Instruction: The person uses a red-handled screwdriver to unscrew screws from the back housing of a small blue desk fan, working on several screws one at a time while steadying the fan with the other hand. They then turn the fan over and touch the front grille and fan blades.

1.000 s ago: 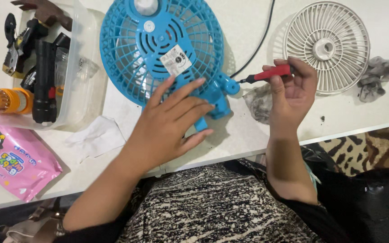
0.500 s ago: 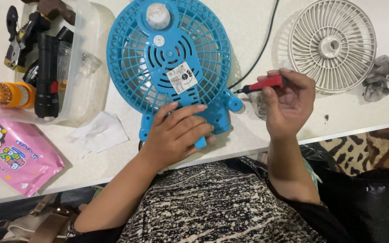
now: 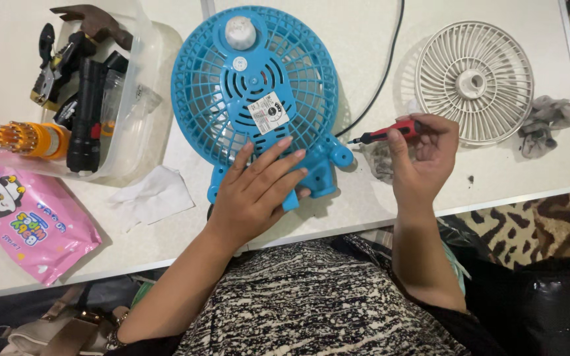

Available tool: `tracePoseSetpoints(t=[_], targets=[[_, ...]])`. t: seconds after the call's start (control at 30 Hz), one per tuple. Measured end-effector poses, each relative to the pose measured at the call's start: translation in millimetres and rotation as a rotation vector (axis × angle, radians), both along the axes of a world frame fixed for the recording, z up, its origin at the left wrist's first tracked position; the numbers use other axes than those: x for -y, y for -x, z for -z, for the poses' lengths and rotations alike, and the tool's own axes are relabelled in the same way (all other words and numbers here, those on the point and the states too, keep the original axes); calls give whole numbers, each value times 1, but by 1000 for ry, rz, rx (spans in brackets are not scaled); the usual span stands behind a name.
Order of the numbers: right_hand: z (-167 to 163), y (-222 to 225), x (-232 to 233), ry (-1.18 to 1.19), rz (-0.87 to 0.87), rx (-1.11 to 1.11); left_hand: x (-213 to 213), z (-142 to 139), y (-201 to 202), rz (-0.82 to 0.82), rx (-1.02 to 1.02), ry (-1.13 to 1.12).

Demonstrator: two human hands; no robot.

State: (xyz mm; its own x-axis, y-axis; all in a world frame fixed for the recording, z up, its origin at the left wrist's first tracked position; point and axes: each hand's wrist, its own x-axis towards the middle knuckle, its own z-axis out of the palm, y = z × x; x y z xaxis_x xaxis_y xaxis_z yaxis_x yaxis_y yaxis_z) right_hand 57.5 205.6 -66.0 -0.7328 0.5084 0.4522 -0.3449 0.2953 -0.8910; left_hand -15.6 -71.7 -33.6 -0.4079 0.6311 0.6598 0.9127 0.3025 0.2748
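Head view, looking straight down: the round blue plastic fan housing (image 3: pixel 255 99) lies rear-side up at the centre of the white desk (image 3: pixel 377 204), and it has swung since a second ago, its stand foot now pointing to the lower middle of the frame instead of lower right. The left hand (image 3: pixel 258 194) is flat and spread wide on that foot, pinning it, fingers reaching up toward the label. The right hand (image 3: pixel 423 158) is closed around a slim red-handled screwdriver (image 3: pixel 387 135); half a second ago it sat a touch lower, and now the tip points left, near the housing's right lug but apart from it. So the fan is squared up and held down, tool poised beside it. To the upper right lies a white round plastic grille (image 3: pixel 475 82) beside a crumpled grey rag (image 3: pixel 543 125); upper left, a clear plastic tub (image 3: pixel 141 138) of tools; lower left, a pink wipes packet (image 3: pixel 28 221).
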Motion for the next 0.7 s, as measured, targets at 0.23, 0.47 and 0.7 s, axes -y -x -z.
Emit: tracePoseSetpoints(t=[0.23, 0.47, 0.7], targets=[[5, 0, 1, 113, -13, 59, 3, 2, -1, 9, 15, 15], [22, -6, 3, 119, -56, 111, 8, 6, -6, -88, 67, -47], [25, -8, 9, -83, 37, 330, 22, 0, 1, -53, 157, -107]])
